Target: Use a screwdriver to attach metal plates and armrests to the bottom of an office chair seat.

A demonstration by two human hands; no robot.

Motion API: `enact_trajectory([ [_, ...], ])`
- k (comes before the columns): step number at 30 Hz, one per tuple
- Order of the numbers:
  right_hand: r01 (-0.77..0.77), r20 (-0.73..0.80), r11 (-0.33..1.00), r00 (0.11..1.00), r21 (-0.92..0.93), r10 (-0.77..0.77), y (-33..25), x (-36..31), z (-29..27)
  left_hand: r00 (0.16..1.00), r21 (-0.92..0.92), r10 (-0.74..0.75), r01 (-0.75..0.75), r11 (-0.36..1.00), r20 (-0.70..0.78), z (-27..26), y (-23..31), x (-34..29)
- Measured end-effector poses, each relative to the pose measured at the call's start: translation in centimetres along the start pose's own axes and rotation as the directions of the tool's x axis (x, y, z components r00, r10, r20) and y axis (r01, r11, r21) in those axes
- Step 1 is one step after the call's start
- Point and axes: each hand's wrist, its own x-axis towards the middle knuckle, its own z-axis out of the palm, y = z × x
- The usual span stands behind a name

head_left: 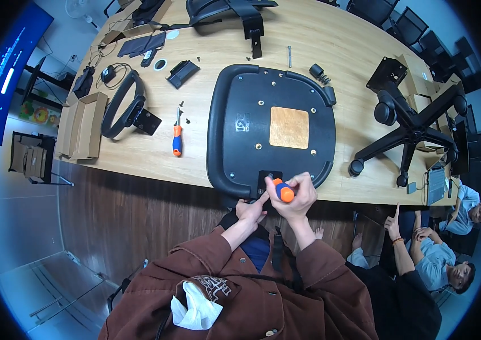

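A black chair seat (240, 146) lies upside down at the table's near edge, a bare wood square in its middle. My right hand (297, 198) is wrapped round an orange and blue screwdriver (285, 192), held over a black metal bracket (264, 177) on the seat's near side. The handle points up toward me; its tip is hidden. My left hand (250, 211) is just below the bracket, past the table edge. Its fingers are curled, with one finger reaching toward the bracket. What it grips is mostly hidden; dark parts show beside it.
Left on the table lie a second screwdriver (177, 141), a loop armrest (114, 116), a black plastic part (182, 73) and an open cardboard box (82, 130). A wheeled chair base (413, 127) stands right, a backrest (226, 8) far. A person's hand (392, 226) points nearby at right.
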Motion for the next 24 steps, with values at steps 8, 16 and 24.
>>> enact_trajectory([
  [8, -0.236, 0.154, 0.72, 0.972, 0.652, 0.179, -0.1, -0.1, 1.7, 0.997, -0.038, 0.051, -0.053, 0.998, -0.064, 0.6, 0.1, -0.8],
  [16, -0.127, 0.197, 0.796, 0.98, 0.592, 0.01, 2.0, 0.4, -0.4, 1.0, -0.036, 0.023, -0.023, 0.999, 0.003, 0.4, 0.3, -0.8],
  [24, -0.19, 0.173, 0.736, 0.98, 0.65, 0.101, 1.5, -0.3, 0.8, 1.0, -0.018, 0.019, -0.019, 1.0, -0.019, 0.5, 0.3, -0.7],
])
